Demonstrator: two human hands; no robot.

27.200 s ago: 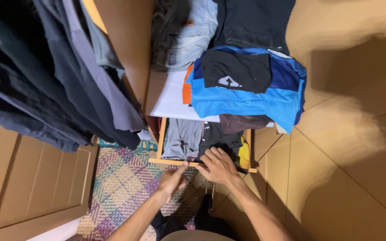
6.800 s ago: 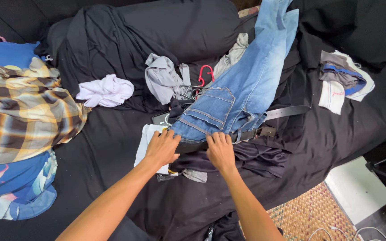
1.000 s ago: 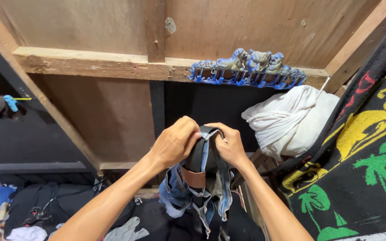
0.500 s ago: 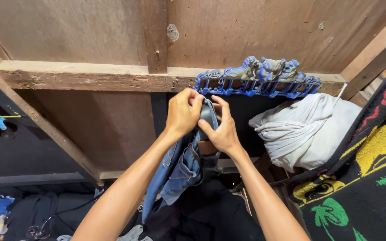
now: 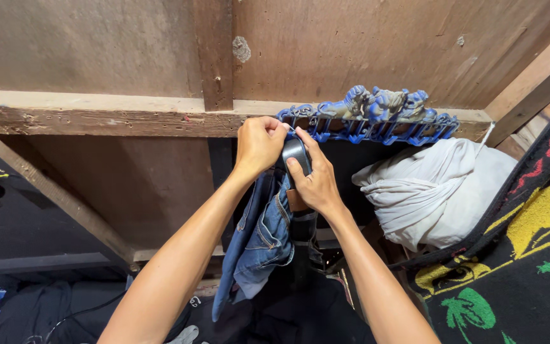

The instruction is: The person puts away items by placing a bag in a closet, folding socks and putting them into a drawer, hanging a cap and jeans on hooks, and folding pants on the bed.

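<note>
A pair of blue jeans (image 5: 259,242) with a black belt (image 5: 294,151) through its waist hangs down from both my hands. My left hand (image 5: 259,143) grips the waistband up at the left end of a blue ornate wall hook rack (image 5: 370,118). My right hand (image 5: 313,181) presses on the belt and waistband just below the rack. The rack is fixed to a horizontal wooden beam (image 5: 97,114).
A bundled white cloth (image 5: 428,191) hangs under the rack's right side. A black towel with yellow, green and red prints (image 5: 523,255) hangs at the right. Dark clothes (image 5: 52,312) lie on a bed at the lower left. Wooden wall boards (image 5: 351,44) fill the top.
Both hands have lifted the jeans and belt from chest height up to the left end of the blue hook rack, and the jeans' legs now hang straight down.
</note>
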